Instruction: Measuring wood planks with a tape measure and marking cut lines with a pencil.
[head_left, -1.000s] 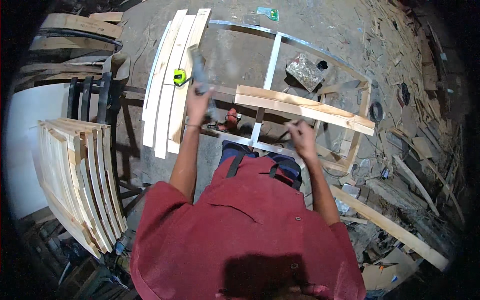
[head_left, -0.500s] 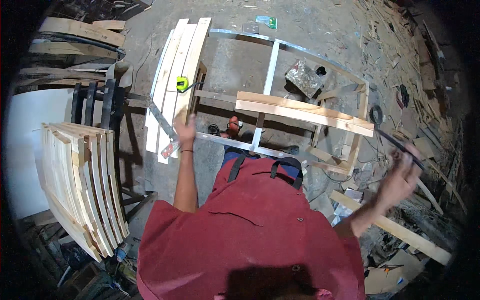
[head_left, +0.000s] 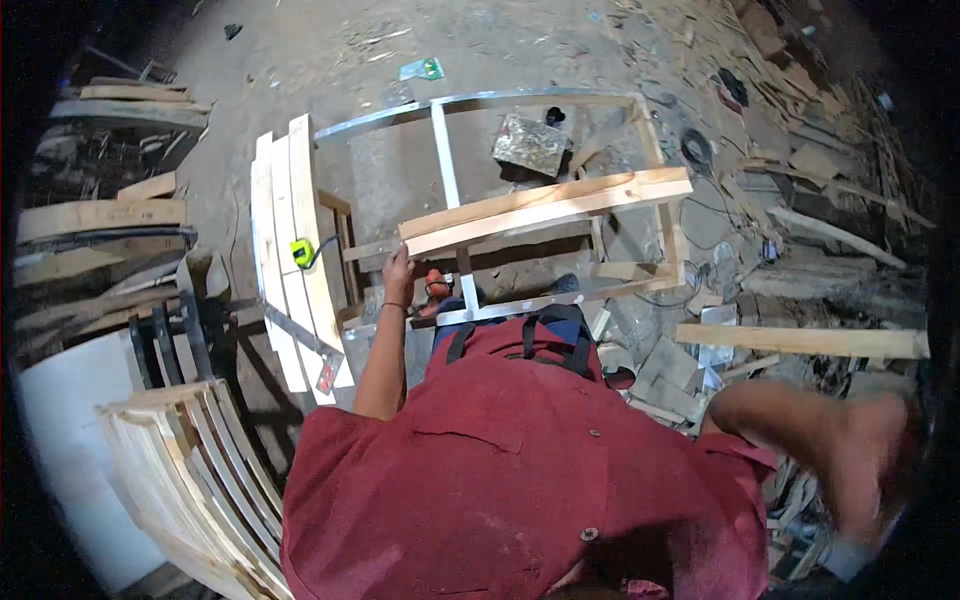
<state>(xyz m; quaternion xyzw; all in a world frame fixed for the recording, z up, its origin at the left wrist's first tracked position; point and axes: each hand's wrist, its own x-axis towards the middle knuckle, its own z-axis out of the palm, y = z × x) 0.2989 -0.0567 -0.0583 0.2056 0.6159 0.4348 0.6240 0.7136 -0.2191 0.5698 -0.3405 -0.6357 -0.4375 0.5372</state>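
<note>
My left hand [head_left: 398,280] is closed at the left end of a pale wooden plank [head_left: 550,219], which lies across a rectangular frame [head_left: 446,160] with a light crossbar. My right hand [head_left: 870,460] is out at the far right, low and smeared by motion, so its fingers and anything in them cannot be made out. Left of the frame's opening, several boards [head_left: 292,190] lie side by side. On them rest a yellow-green tape measure [head_left: 302,252] and a metal square [head_left: 300,332] with a red-marked end.
Cut boards [head_left: 190,450] stand stacked at lower left beside a white sheet [head_left: 80,370]. A dusty block [head_left: 530,146] sits inside the frame's outline. An orange-red power tool [head_left: 437,284] is near my feet. A loose board [head_left: 800,340] and scrap wood lie on the right.
My left hand has moved from the side boards to the plank's end. My right hand has swung down and outward; the dark stick it held is no longer visible. The view has shifted.
</note>
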